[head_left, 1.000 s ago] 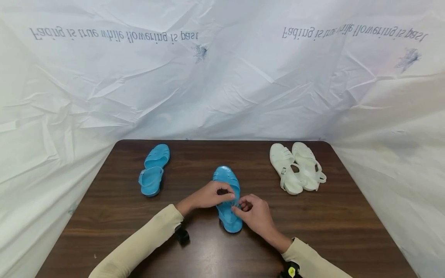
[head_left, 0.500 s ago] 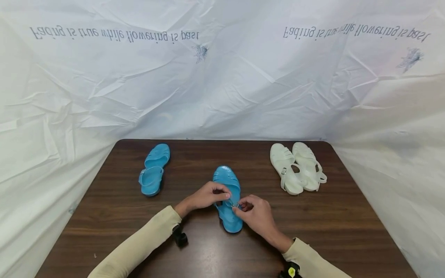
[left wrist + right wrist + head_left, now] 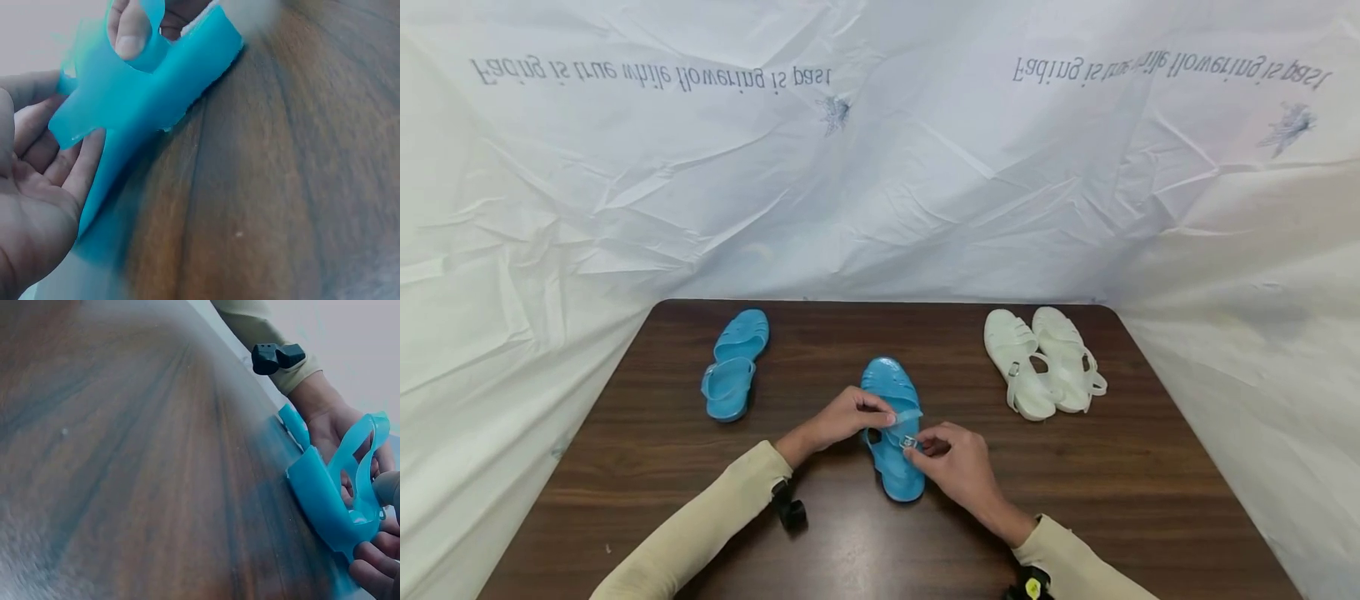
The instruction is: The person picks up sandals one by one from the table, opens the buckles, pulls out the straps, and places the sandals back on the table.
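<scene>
Crinkled white sheeting walls in a dark wooden counter [image 3: 1075, 492]. Near its front edge, midway along, lies the blue sandal [image 3: 891, 417], its strap [image 3: 904, 414] lifted loose and not yet fastened, as I judge it. The left hand [image 3: 842, 419] pinches the strap's free end; the right hand [image 3: 955, 462] pinches the buckle [image 3: 908, 441]. A second blue sandal [image 3: 733, 364] by the back-left corner looks strapped already, as does the white pair [image 3: 1045, 362] back right.

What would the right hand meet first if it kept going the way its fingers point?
The right hand points up-left at the blue sandal, pinching its buckle; straight on, it would likely meet the left hand holding the strap.
</scene>
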A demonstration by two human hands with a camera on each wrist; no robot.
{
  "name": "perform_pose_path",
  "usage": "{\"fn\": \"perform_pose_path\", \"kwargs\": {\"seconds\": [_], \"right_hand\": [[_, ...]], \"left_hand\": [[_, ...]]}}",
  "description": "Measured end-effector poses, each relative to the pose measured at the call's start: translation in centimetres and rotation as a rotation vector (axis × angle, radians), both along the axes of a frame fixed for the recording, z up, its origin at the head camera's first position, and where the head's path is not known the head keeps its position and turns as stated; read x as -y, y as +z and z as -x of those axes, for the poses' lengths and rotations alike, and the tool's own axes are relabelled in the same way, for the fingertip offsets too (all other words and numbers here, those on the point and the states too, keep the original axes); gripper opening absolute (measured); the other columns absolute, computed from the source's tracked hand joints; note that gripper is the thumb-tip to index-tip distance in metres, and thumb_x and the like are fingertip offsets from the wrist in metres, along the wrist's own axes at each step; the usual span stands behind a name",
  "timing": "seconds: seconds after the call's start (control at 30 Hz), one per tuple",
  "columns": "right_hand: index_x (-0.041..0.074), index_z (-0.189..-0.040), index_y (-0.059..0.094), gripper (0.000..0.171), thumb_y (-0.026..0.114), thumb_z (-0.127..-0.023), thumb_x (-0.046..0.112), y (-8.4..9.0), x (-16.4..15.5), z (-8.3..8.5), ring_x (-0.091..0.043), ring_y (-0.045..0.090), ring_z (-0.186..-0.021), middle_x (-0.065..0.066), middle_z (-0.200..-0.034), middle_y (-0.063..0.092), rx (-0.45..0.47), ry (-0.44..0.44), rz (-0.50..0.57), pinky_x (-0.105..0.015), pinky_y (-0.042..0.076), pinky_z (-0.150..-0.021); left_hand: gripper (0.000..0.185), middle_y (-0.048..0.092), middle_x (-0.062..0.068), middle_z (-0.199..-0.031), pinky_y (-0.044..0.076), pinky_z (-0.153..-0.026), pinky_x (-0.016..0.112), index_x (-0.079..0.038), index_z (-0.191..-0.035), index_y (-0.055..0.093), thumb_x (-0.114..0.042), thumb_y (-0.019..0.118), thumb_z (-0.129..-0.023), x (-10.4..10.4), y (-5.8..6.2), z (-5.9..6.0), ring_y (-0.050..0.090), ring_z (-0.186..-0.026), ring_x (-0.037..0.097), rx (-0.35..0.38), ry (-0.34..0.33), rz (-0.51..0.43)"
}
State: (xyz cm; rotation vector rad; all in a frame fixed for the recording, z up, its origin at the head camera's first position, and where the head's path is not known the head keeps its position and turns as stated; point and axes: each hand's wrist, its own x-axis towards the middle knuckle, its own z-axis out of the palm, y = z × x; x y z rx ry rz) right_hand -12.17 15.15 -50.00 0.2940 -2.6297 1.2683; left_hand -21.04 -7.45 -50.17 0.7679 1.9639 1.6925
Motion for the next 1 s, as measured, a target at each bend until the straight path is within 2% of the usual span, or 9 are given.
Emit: {"fn": "perform_pose_path", "kwargs": {"seconds": [0.1,0.27,0.33,0.47,0.7,0.8,1.0], "right_hand": [[0.019,-0.089,0.079,0.017,0.089,-0.081,0.028,0.0,-0.4,-0.1,-0.002,0.066,-0.071,0.007,-0.082,0.070,0.061,0.012,0.044,-0.022,0.056,-0.065],[0.012,-0.116,0.072,0.041,0.087,-0.083,0.031,0.1,-1.5,-0.2,-0.010,0.069,-0.081,0.000,-0.094,0.073,0.190,-0.016,0.206,-0.025,0.057,-0.069],[0.012,-0.126,0.066,0.050,0.087,-0.084,0.028,0.4,-2.0,-0.2,-0.014,0.070,-0.088,-0.003,-0.102,0.072,0.192,-0.015,0.247,-0.026,0.058,-0.072],[0.011,-0.134,0.058,0.057,0.086,-0.086,0.023,0.9,-2.8,-0.1,-0.023,0.070,-0.098,-0.009,-0.111,0.070,0.141,0.034,0.263,-0.028,0.058,-0.077],[0.007,-0.126,0.065,0.050,0.087,-0.084,0.024,1.1,-3.3,0.0,-0.021,0.070,-0.096,-0.009,-0.111,0.071,0.109,0.018,0.210,-0.030,0.059,-0.078],[0.008,-0.119,0.070,0.042,0.087,-0.084,0.024,1.1,-3.2,0.0,-0.019,0.070,-0.094,-0.006,-0.106,0.072,0.120,0.017,0.164,-0.030,0.059,-0.078],[0.013,-0.111,0.075,0.037,0.087,-0.083,0.034,1.0,-2.2,0.4,-0.012,0.069,-0.089,0.004,-0.100,0.073,0.110,0.032,0.098,-0.029,0.058,-0.076]], "left_hand": [[0.021,0.076,0.006,-0.099,0.057,-0.079,0.031,0.000,-0.107,0.078,-0.017,0.067,-0.100,-0.4,0.1,-0.1,0.067,-0.088,0.011,-0.027,0.000,0.029],[0.022,0.074,0.004,-0.093,0.053,-0.062,0.028,-0.006,-0.109,0.078,-0.023,0.066,-0.102,-1.5,0.6,-0.2,0.059,-0.070,0.011,-0.100,-0.033,0.089],[0.022,0.074,0.003,-0.094,0.053,-0.062,0.028,-0.008,-0.111,0.078,-0.025,0.065,-0.103,-2.0,0.9,-0.2,0.059,-0.069,0.011,-0.129,-0.048,0.095],[0.020,0.075,0.000,-0.098,0.054,-0.069,0.027,-0.010,-0.110,0.078,-0.023,0.066,-0.102,-2.9,1.3,0.1,0.063,-0.078,0.010,-0.155,-0.081,0.087],[0.024,0.076,0.005,-0.105,0.057,-0.079,0.028,-0.002,-0.115,0.076,-0.020,0.065,-0.103,-3.3,1.3,0.2,0.068,-0.089,0.009,-0.209,-0.159,0.102],[0.027,0.075,0.007,-0.109,0.056,-0.083,0.028,0.000,-0.117,0.075,-0.020,0.061,-0.105,-2.8,1.3,0.2,0.068,-0.095,0.008,-0.217,-0.145,0.132],[0.026,0.073,0.000,-0.107,0.054,-0.077,0.028,-0.005,-0.118,0.074,-0.023,0.058,-0.107,-1.5,1.6,0.0,0.064,-0.088,0.012,-0.168,-0.093,0.181]]}}
